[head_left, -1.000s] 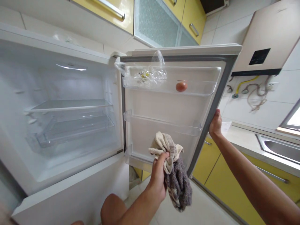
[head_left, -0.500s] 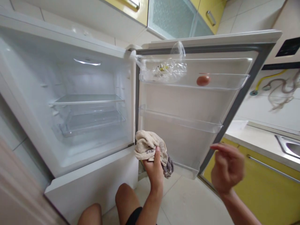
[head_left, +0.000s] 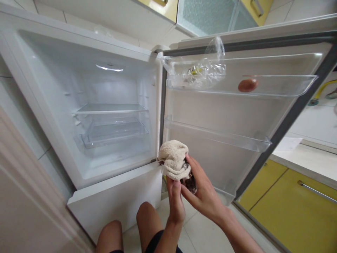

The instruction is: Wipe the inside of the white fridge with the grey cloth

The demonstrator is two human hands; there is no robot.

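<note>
A bunched cream cloth (head_left: pixel 173 158) with a dark patterned part is held in front of the open fridge, near the hinge side of its door. My left hand (head_left: pixel 176 200) grips it from below, thumb toward me. From the right, my right hand (head_left: pixel 201 186) wraps its fingers and thumb around the cloth's dark side. The lit fridge compartment (head_left: pixel 110 88) has a glass shelf (head_left: pixel 113 108) and a clear drawer or tray (head_left: pixel 116 133) under it. On the right the fridge door (head_left: pixel 216 112) stands wide open.
In the door's top bin (head_left: pixel 279 86) lie a clear plastic bag (head_left: pixel 207 72) with something yellow-green inside and a brown egg (head_left: pixel 248 85). A lower bin (head_left: pixel 218 135) runs across the door. Yellow cabinets (head_left: pixel 292 211) and a white counter (head_left: pixel 316 161) stand at the right.
My right hand has come in from the right and taken hold of the cloth alongside my left. The cloth is more tightly bunched. The view has shifted a little left.
</note>
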